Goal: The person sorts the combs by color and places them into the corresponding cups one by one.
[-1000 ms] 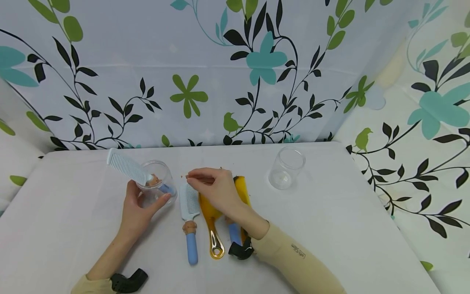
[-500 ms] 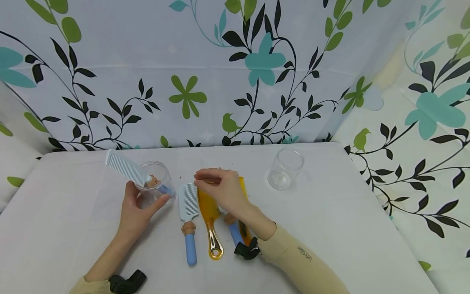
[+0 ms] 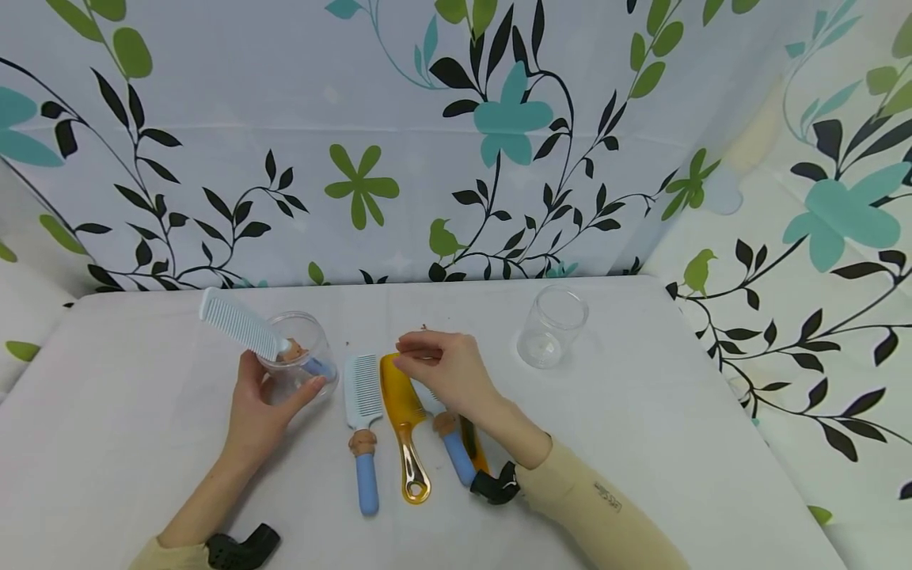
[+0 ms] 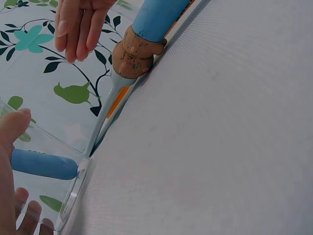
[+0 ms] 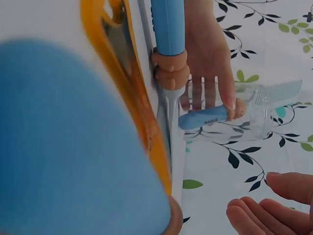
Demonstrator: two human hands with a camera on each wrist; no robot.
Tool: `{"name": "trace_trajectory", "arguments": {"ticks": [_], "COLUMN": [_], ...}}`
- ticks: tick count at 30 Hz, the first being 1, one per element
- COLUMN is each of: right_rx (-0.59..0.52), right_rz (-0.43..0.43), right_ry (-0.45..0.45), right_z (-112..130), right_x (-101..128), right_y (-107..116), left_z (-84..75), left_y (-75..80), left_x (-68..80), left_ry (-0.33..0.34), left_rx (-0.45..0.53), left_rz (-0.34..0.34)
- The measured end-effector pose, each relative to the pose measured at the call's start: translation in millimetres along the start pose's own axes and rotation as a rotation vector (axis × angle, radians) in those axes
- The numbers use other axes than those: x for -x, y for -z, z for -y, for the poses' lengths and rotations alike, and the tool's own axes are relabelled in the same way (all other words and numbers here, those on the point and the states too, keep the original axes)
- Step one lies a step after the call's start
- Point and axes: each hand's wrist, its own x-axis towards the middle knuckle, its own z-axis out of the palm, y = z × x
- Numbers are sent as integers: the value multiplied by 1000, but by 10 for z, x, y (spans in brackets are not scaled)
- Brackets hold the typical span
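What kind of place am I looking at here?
Probably a tabletop recording corner, though I can't be sure: there is leaf-patterned cloth behind and beside a white table, and there are two black wrist-worn devices.

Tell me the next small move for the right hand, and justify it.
Probably lower the right hand and pinch the blue-handled comb partly hidden beneath it. That hand appears to hold nothing and hovers just above, while the left hand grips a clear jar in which a matching comb already leans, so adding this one seems sensible.
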Motion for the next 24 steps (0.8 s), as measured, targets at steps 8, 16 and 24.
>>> {"name": "trace_trajectory", "arguments": {"ticks": [8,16,24], "right_rx": [97,212,283], "right_rz": [-4,6,14], "right_ry": [-51,-88,-110], "right_z": [-81,-106,-144], "right_x": [51,82,78], "right_y": [94,174,167], "left_z": [-7,-5,-13], "left_y": [4,11,17], "left_x": [14,0,-1], "left_ry": [7,15,13], "left_rx": [-12,-20,4], "left_rz": [-1,-1,1]}}
